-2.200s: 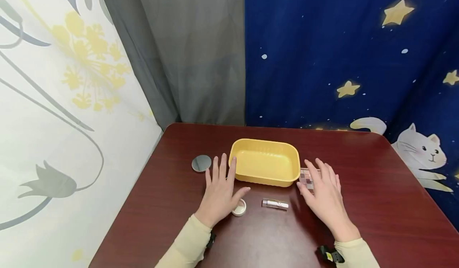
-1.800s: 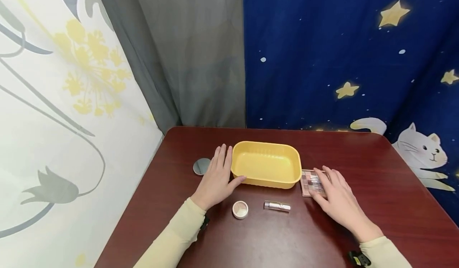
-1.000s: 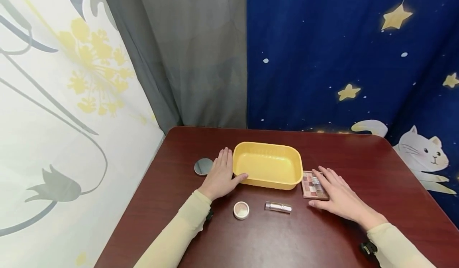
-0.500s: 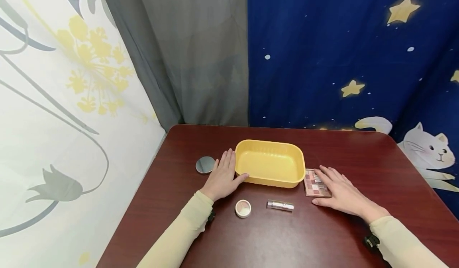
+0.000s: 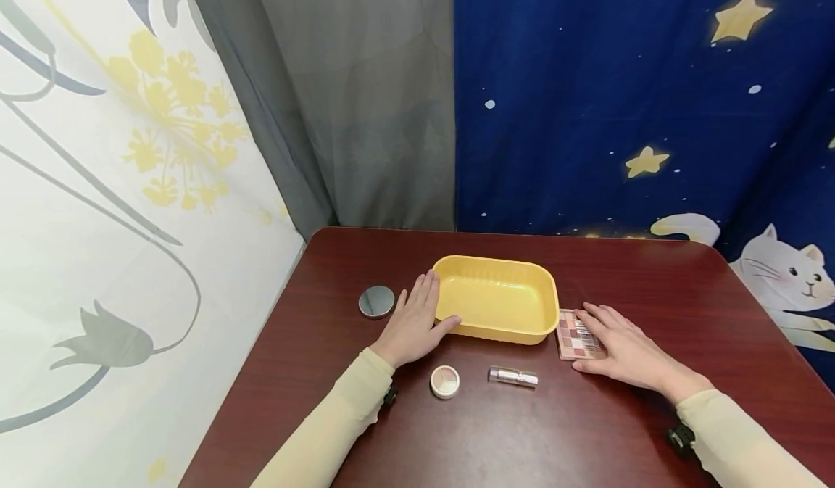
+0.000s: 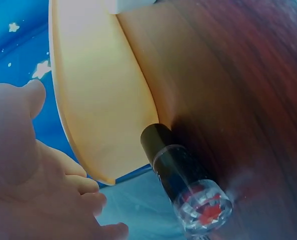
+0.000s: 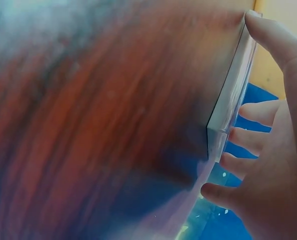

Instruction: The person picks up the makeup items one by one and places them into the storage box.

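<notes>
My left hand (image 5: 412,325) lies along the left side of the yellow plastic basket (image 5: 496,332), fingers extended together at its rim and thumb at the near corner. Beside the basket in the left wrist view is a dark tube with a clear faceted end (image 6: 186,172), red inside; the left hand hides it in the head view. My right hand (image 5: 622,350) spreads over the right part of an eyeshadow palette (image 5: 576,336), index finger at the far edge and thumb by the near corner. In the right wrist view the palette's edge (image 7: 228,100) runs beside thumb and fingers.
A round compact (image 5: 376,302) with a grey reflective top lies left of my left hand. In front of the basket are a small round three-shade pot (image 5: 445,382) and a silver lipstick tube (image 5: 513,377). Curtains (image 5: 554,111) hang behind the dark red table (image 5: 457,444).
Since the first frame, the left hand has settled against the basket's side and the right hand has moved right over the palette. In the last second both hands have stayed nearly still.
</notes>
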`<state>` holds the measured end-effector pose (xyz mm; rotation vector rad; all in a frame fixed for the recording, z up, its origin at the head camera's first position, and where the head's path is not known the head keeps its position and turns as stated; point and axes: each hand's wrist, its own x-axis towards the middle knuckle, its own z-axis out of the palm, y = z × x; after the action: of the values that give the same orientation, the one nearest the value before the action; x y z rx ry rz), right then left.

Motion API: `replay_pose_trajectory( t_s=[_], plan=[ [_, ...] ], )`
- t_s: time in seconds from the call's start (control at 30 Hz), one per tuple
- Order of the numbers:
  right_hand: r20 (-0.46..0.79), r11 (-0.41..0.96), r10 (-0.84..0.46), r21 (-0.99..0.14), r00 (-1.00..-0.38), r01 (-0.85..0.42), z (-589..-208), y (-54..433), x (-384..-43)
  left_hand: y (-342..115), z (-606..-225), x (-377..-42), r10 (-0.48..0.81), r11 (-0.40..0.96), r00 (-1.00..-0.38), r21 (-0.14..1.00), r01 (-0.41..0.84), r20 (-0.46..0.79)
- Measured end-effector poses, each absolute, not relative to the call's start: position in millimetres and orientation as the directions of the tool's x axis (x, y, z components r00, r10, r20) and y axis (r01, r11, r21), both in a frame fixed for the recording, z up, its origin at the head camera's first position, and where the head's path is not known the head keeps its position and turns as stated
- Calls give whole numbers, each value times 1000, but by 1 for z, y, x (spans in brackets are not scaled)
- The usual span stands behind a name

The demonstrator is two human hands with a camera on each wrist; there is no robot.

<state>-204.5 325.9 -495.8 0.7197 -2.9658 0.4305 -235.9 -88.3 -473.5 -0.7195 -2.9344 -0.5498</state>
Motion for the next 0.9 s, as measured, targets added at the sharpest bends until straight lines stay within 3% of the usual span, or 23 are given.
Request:
replay_pose_trajectory(
  t_s=[0.9],
  plan=[
    [115,878,-395,-247,-912,-411,-492,329,-209,-83,-480,-235,404,849,-903,306,430,146]
  ],
)
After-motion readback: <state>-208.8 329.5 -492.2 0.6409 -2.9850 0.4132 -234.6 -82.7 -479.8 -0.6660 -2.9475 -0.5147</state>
